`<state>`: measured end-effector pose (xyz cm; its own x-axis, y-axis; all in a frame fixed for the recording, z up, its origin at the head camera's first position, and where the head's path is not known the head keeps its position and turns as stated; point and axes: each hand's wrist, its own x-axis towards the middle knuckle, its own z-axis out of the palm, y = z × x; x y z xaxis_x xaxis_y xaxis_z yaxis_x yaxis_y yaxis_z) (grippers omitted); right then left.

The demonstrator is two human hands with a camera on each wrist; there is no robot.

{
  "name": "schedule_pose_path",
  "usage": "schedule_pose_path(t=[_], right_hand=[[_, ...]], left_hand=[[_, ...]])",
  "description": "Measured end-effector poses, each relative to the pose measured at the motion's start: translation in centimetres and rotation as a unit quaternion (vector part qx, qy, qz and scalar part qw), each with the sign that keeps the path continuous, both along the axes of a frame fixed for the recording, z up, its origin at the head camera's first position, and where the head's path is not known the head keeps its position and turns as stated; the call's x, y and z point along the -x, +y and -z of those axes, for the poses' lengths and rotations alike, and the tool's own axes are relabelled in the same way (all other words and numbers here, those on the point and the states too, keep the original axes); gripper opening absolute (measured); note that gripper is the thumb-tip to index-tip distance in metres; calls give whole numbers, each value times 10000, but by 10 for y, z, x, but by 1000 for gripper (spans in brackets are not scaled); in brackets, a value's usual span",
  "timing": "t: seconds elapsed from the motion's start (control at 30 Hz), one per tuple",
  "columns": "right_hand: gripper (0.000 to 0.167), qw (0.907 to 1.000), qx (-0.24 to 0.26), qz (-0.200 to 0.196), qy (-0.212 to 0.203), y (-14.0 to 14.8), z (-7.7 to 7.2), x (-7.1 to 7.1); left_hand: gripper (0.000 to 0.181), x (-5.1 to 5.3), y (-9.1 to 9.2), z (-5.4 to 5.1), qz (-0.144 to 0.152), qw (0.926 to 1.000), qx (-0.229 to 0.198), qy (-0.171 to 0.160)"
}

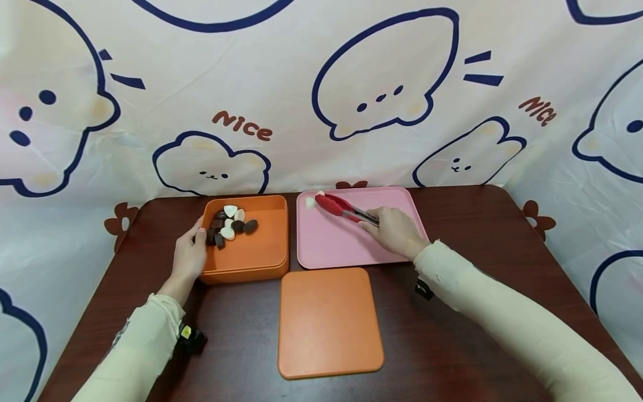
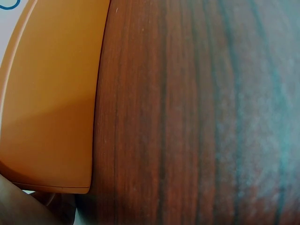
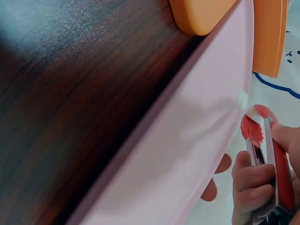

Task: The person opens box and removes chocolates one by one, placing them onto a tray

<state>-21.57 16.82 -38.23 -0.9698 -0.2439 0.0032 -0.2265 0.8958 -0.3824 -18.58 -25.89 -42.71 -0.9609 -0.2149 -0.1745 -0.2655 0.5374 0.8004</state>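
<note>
My right hand (image 1: 397, 230) grips red-tipped tongs (image 1: 346, 209) over the pink tray (image 1: 351, 245). In the right wrist view a white piece (image 3: 253, 112) sits between the tongs' tips. Another white piece (image 1: 310, 202) lies near the tray's far left corner. To the left stands an orange box (image 1: 261, 240), its left wall held by my left hand (image 1: 190, 254), thumb at the rim. Inside are several chocolate-like pieces: dark ones (image 1: 250, 226) and white ones (image 1: 228, 233), gathered at the left. The left wrist view shows mostly the box's side.
A flat orange lid (image 1: 329, 324) lies on the dark wooden table (image 1: 442, 335), in front of the box and tray. Behind the table hangs a white cloth (image 1: 301, 111) with cartoon drawings.
</note>
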Motion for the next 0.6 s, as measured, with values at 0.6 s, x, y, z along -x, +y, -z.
schedule_pose_path(t=[0.6], right_hand=[[30, 9951, 396, 236, -869, 4, 3, 11]], left_hand=[[52, -1, 2, -2, -37, 10000, -4, 32]])
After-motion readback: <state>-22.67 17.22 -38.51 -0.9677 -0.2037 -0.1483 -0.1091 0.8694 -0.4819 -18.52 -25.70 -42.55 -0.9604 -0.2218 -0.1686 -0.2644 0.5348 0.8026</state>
